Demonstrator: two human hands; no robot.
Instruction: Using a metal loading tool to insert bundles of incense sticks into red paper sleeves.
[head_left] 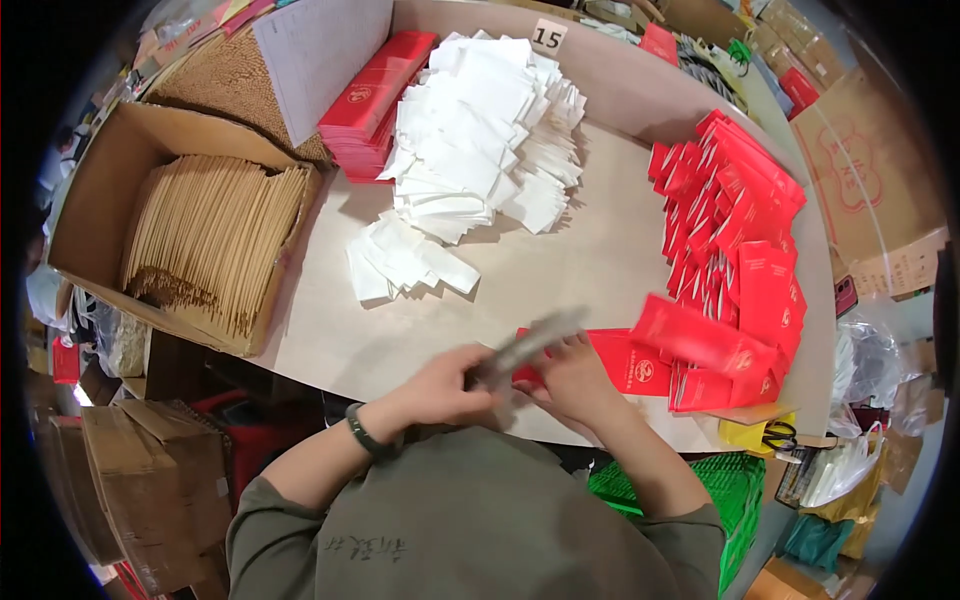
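Observation:
My left hand (pixel 445 385) is closed on a narrow, greyish, flat strip (pixel 540 338), too smeared by motion to name more exactly. Close by on the right, my right hand (pixel 580 388) has its fingers and thumb bent toward the strip, partly blurred. Under and beside that hand lies a flat red paper sleeve (pixel 615 355), its left part mostly covered. A blurred red sleeve (pixel 700 338) lies at the near left side of a large, untidy heap of red packets (pixel 730 215), some showing white inside.
White folded papers (pixel 460 110) pile up at the back, a smaller bunch (pixel 400 260) in front. Red sleeves (pixel 375 95) are stacked beside them. A cardboard box (pixel 85 225) of upright brown slips stands left. Black-handled scissors (pixel 778 436) and a green basket (pixel 735 510) are near right.

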